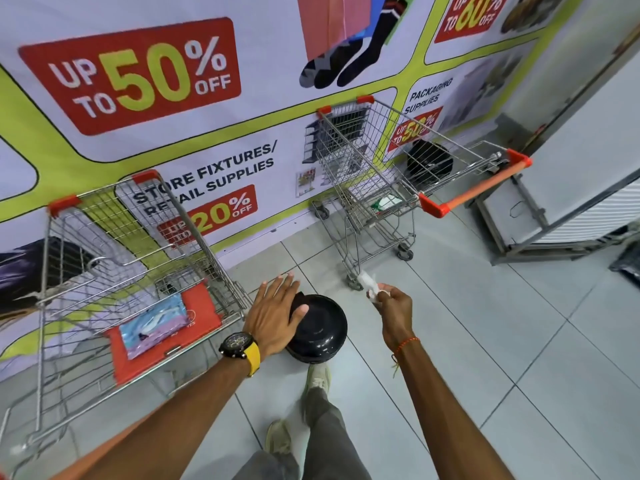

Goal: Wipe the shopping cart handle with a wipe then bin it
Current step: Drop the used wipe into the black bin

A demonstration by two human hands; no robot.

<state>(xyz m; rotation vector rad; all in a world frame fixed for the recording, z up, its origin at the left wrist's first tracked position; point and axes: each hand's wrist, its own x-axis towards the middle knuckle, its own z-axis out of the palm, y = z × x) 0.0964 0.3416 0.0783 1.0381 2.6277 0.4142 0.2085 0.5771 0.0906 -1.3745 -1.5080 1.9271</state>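
Observation:
A black round bin [322, 336] with a domed swing lid stands on the floor just ahead of my feet. My left hand [277, 315] lies flat on the lid's left side, fingers spread, pressing the flap. My right hand [391, 306] hovers to the right of the bin and pinches a crumpled white wipe [369, 285] between its fingertips. The near shopping cart [138, 271] is on my left; its orange handle [86, 460] runs under my left forearm. A pack of wipes [156, 325] lies on the cart's red seat flap.
A second cart [381, 174] with an orange handle [481, 187] stands ahead on the right, with another black bin [429, 164] behind it. A printed sale banner covers the wall. A white counter [571, 202] is at the right. Grey tiled floor lies on my right.

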